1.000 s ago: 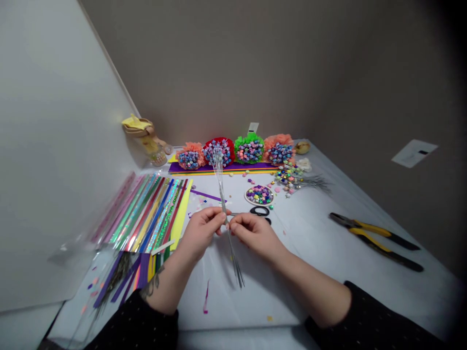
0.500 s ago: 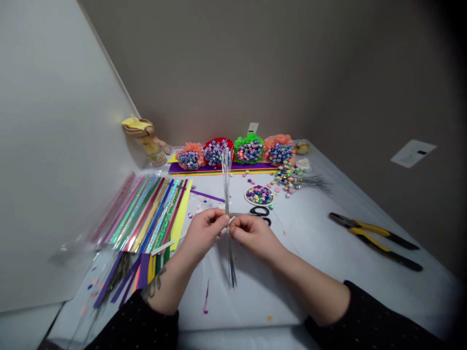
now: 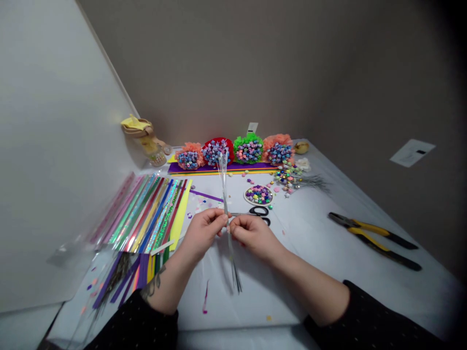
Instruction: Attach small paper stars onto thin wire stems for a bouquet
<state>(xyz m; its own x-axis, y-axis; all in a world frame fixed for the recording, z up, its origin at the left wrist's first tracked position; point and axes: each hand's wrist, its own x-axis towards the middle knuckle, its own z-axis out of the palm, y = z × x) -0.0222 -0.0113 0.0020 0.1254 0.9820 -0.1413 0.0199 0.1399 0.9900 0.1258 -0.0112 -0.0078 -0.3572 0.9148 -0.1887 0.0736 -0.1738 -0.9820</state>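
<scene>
A thin bundle of silver wires [image 3: 223, 180] stands nearly upright over the middle of the white table [image 3: 321, 253]. My left hand [image 3: 201, 235] pinches it from the left, fingers closed on the wires. From the right, my right hand [image 3: 253, 234] pinches the same bundle at the same height. The lower ends of the wires reach down towards the table below my hands. Black scissors [image 3: 260, 212] lie just behind my right hand.
Coloured paper strips [image 3: 153, 214] fan out at the left. Several paper bouquets [image 3: 233, 150] line the back wall, with a small dish of paper stars [image 3: 259, 195] and loose stars [image 3: 290, 177] in front. Yellow-handled pliers [image 3: 375, 239] lie at the right.
The wire bundle has swung slightly: its top tilted right and then back left, and its lower ends shifted. Both hands stayed pinched on it at about the same spot.
</scene>
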